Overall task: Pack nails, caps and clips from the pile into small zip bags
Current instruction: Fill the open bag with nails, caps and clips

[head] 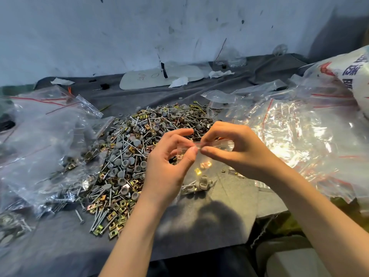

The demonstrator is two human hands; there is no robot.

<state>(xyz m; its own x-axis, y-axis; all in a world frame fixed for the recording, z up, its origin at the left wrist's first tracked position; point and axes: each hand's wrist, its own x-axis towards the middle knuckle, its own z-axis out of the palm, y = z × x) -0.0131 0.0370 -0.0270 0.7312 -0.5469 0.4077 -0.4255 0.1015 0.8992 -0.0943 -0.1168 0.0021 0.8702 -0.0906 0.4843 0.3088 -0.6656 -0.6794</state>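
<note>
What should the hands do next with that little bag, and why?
Probably slide the pinching fingers along the zip strip to press it shut. The left hand and the right hand both pinch the top of the small zip bag. Caps, clips and nails lie inside it, so it looks filled and ready to seal.

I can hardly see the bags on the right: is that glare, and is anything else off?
Head view: yes, glare whitens the clear bags; same view, a shadow falls on the grey cloth, and the wide lens stretches the corners.
</note>
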